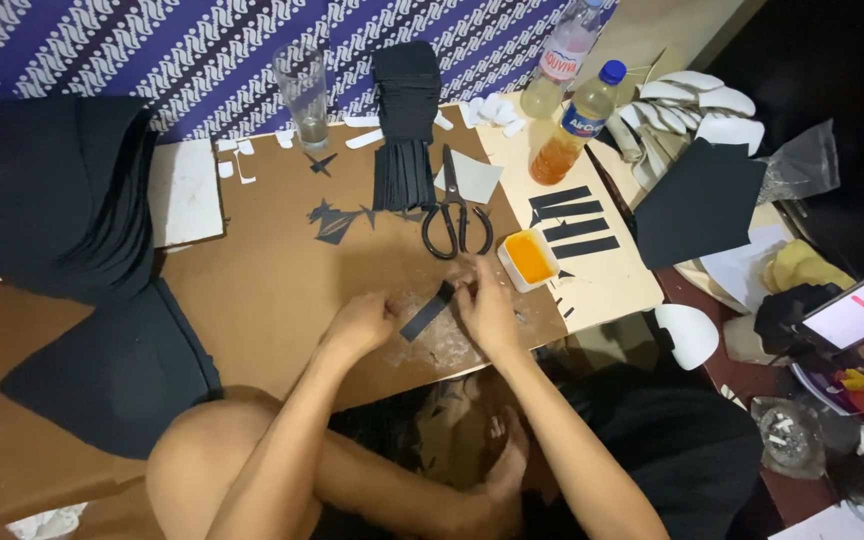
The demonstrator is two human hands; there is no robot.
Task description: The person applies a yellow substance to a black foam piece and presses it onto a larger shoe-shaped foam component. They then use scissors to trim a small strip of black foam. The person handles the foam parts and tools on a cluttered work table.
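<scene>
Both hands work one black strip point(428, 311) lying diagonally near the front edge of the cardboard worktop point(272, 270). Left hand point(360, 325) pinches its lower end; right hand point(484, 308) pinches its upper end. Scissors point(455, 215) and an orange glue tub point(529, 258) lie just behind.

Black strip point(428, 311) between both hands — scissors point(455, 213) nearby

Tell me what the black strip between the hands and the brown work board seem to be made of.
The narrow black strip, held by left hand and right hand, looks like matte fabric or thin foam: dull, no shine, cleanly cut edges. The flat brown work board looks like cardboard: plain tan, unglossed surface.
</scene>
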